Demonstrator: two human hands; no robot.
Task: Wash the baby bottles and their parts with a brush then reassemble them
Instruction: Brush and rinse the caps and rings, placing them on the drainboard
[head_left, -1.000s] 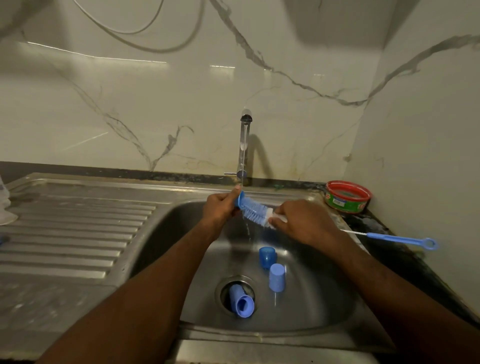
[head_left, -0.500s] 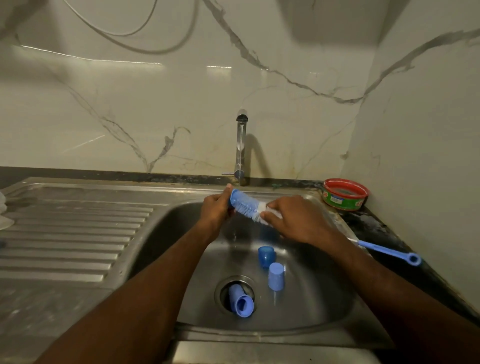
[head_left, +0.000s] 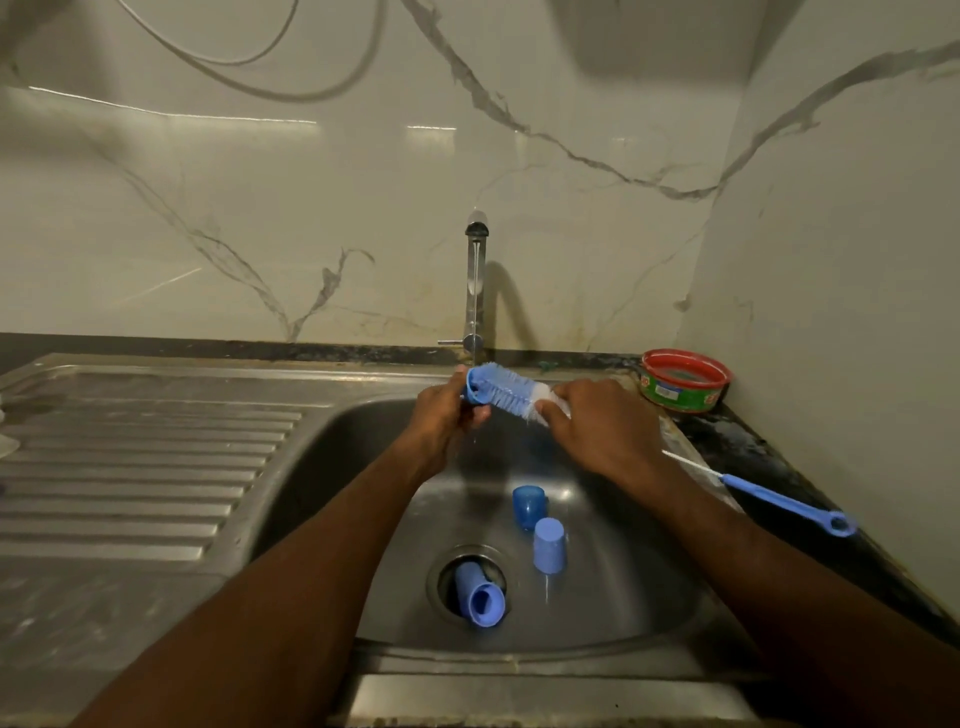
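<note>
Head view puts the bottle brush (head_left: 506, 394) at the middle of your work, held across the sink (head_left: 322, 467) just under the tap (head_left: 475, 291). Your left hand (head_left: 441, 421) pinches the blue tip end, fingers curled narrow around it, while your right hand (head_left: 597, 431) is closed over the white end of the bristles; its fingertips are hidden, so how tightly they press you cannot tell. Held that way, the bristles sit in the thin stream of water, which looks like a rinse or a rub of the brush itself. Its long axis runs left to right, tip slightly higher and toward your left, and the thin wire and blue handle (head_left: 779, 501) trail out past your right wrist over the dark counter (head_left: 753, 452). Below, in the basin, 2 small blue caps (head_left: 540, 525) stand near each other, and 1 blue bottle part (head_left: 480, 597) lies tipped in the drain (its open end faces you). A red tub (head_left: 683, 382) sits by the wall corner.
</note>
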